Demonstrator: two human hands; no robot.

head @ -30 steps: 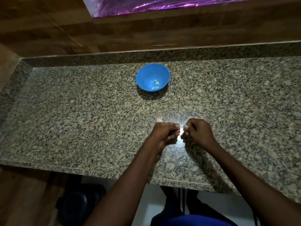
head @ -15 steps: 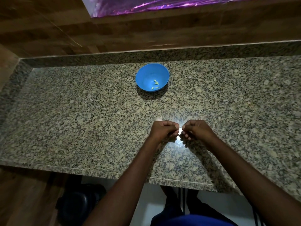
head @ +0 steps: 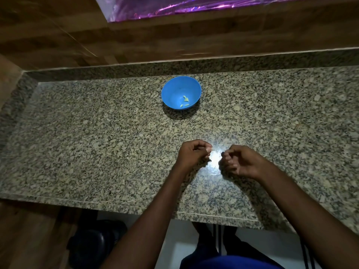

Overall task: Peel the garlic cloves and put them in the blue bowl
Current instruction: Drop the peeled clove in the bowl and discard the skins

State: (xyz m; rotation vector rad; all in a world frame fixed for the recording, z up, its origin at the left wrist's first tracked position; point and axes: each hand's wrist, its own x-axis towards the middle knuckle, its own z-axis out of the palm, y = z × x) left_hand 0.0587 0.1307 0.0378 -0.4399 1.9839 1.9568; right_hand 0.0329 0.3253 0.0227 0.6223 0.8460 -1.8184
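- Glare patch (head: 214,159) on counter between hands washed out detail; garlic clove not made out.
- Left hand (head: 192,153): fingers curled, thumb and fingertips pinched together; contents too small to tell.
- Right hand (head: 240,162): fingers curled in; hold could not be told.
- Blue bowl (head: 172,90) sat far of hands, well apart, a few pale peeled cloves (head: 185,101) inside.
- Speckled granite counter (head: 97,142), wood wall (head: 58,35) behind, purple foil (head: 194,4) cut off at top.

No text, label, brand, number or sign can be read anywhere in view.
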